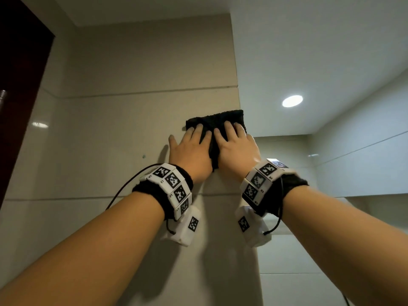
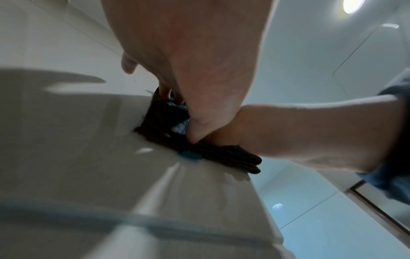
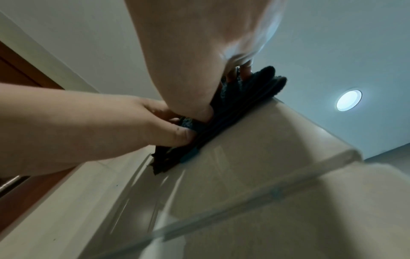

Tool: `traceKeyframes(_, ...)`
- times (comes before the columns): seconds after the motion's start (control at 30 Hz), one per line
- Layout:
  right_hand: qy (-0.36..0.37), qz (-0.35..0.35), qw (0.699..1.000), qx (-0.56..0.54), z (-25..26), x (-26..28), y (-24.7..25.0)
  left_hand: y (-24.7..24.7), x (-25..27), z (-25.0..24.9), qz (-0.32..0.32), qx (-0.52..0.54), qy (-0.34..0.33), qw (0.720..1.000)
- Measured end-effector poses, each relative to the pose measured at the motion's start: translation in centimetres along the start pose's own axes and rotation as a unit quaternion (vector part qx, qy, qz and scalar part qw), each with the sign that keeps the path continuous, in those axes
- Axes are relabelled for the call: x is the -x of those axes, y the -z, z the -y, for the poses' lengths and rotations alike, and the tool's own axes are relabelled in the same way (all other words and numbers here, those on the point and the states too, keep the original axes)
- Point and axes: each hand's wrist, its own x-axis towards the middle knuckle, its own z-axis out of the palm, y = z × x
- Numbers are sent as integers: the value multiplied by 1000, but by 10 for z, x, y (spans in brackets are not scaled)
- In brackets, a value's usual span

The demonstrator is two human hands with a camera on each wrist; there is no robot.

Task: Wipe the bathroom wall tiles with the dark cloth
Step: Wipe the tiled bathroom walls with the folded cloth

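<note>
The dark folded cloth (image 1: 217, 120) lies flat against a beige wall tile (image 1: 110, 140), right beside the wall's outer corner. My left hand (image 1: 192, 149) and right hand (image 1: 236, 149) sit side by side on it, fingers stretched upward and pressing it to the tile. In the left wrist view the cloth (image 2: 164, 122) is squeezed under the left hand (image 2: 188, 52), with the right hand (image 2: 310, 131) touching it from the right. In the right wrist view the cloth (image 3: 244, 98) sticks out past the corner under the right hand (image 3: 188, 43); the left hand (image 3: 88, 126) presses its lower end.
A dark wooden door (image 1: 19, 85) stands at the far left. The tiled wall ends at a vertical corner edge (image 1: 239, 96); beyond it are pale tiles and a round ceiling light (image 1: 292, 101). A small spot (image 1: 144, 156) marks the tile left of my hands.
</note>
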Motion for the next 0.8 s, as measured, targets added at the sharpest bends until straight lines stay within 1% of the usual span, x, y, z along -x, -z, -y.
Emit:
traceKeyframes(0.1,-5,-5,1000,-13,-3,-6,-3,-4,-4,2,-14,5,-3,1000)
traceKeyframes(0.23,-25,-4,999,-28,-6,-28,0,1,-24,7,-23,19,-14,999)
traceKeyframes(0.33,-51,-3,998,-31,-8,-49,10,12,-46,12,-23,31,-22,999)
traceKeyframes(0.53,-84,20,996,-37,-10,-93,33,24,-80,26,-21,45,-24,998)
traceKeyframes(0.7,-91,-3,995,-37,-6,-105,37,28,-96,37,-22,43,-24,999)
traceKeyframes(0.8,-98,-17,994,-42,0,-107,39,29,-99,42,-34,39,-28,998)
